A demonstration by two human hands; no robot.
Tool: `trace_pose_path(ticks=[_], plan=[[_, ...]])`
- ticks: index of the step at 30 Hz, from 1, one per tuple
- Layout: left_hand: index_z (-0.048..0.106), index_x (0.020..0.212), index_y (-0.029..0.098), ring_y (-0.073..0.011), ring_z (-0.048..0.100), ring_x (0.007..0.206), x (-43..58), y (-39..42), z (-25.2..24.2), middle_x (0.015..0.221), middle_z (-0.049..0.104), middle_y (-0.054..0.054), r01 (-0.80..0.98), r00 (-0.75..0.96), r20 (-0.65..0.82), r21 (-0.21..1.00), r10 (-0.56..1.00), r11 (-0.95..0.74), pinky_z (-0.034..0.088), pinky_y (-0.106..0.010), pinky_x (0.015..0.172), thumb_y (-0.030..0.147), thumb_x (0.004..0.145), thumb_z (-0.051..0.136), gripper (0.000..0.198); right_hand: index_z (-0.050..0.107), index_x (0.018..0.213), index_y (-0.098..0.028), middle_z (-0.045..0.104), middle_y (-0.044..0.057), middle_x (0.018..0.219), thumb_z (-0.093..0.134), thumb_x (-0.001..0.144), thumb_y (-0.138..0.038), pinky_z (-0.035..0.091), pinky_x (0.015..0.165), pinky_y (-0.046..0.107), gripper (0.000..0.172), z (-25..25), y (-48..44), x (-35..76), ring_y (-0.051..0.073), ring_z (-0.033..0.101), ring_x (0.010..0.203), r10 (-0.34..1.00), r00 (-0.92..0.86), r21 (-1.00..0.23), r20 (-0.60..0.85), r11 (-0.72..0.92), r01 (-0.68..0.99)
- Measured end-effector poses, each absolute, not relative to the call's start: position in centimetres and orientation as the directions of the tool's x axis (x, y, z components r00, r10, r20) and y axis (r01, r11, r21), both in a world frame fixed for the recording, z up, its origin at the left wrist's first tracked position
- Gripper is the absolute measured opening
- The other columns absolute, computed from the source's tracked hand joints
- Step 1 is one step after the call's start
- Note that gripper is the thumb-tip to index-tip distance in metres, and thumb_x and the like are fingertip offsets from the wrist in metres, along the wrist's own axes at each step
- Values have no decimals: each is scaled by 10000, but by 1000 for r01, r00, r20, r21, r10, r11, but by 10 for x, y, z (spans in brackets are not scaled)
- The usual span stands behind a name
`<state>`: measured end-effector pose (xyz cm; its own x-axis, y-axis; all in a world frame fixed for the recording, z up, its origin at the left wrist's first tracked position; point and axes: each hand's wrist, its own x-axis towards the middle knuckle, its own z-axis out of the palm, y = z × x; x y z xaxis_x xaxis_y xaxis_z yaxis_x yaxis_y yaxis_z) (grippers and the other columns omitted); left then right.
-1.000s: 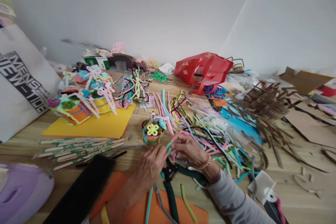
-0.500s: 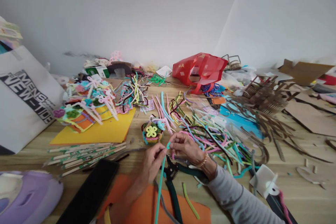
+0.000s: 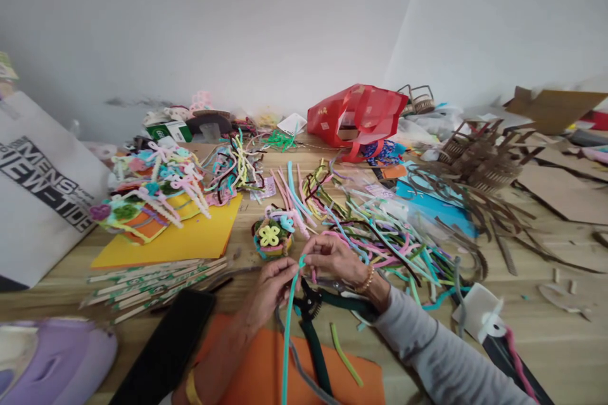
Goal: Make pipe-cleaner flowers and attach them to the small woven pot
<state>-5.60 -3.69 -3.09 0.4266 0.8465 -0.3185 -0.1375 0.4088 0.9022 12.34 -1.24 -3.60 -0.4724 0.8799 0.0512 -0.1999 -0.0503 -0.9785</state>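
Between the fingertips of both hands is the upper end of a turquoise fuzzy stem [image 3: 286,342], bent small at the top, its long part hanging toward the bottom edge. My left hand [image 3: 272,285] pinches it from the left, and my right hand [image 3: 338,261] pinches the same end from the right. Just beyond the fingers sits a small basket [image 3: 270,235] with a yellow flower on its front. Dark green-handled pliers [image 3: 311,323] lie beneath my hands, partly over an orange sheet [image 3: 256,370]. A short lime stem [image 3: 346,355] rests on that sheet.
Loose colored stems [image 3: 389,240] spread right of my hands. Decorated baskets [image 3: 147,202] stand on a yellow sheet [image 3: 114,253] at left, above wrapped sticks [image 3: 152,285] and a black phone [image 3: 166,342]. A red bag [image 3: 351,115] and brown woven pieces [image 3: 494,164] are farther back.
The view has shifted slightly, with the background items a little farther left. Both hands still pinch the turquoise stem, whose hanging part has swung slightly.
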Motion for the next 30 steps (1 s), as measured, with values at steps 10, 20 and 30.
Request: trace_pose_path(ticks=[10,20,30], plan=[[577,709,155,-34,355,344,-60,-35,-34,519,561,40,-107,478,-283,921,832,374,288,-155,343,439,733,681,303,615,806,-124,619,-4,602,740,757,-388,471,467,191,296,-30,-16,123,74,548,458,865,-499,-975,53,-62,-213],[535,706,177,-80,470,350,-52,-43,-27,450,544,68,115,333,-161,985,929,129,357,-171,371,389,783,612,238,628,788,-127,580,-30,564,716,757,-413,449,433,178,301,-38,-16,121,69,515,433,891,-454,-997,17,-17,-69],[605,682,162,-87,493,466,-61,-35,-25,514,540,43,36,424,-166,985,890,167,407,-186,481,373,780,653,238,569,881,-145,639,-5,642,709,776,-419,499,474,188,325,-44,-14,123,92,602,507,871,-490,-980,-24,-117,-160]])
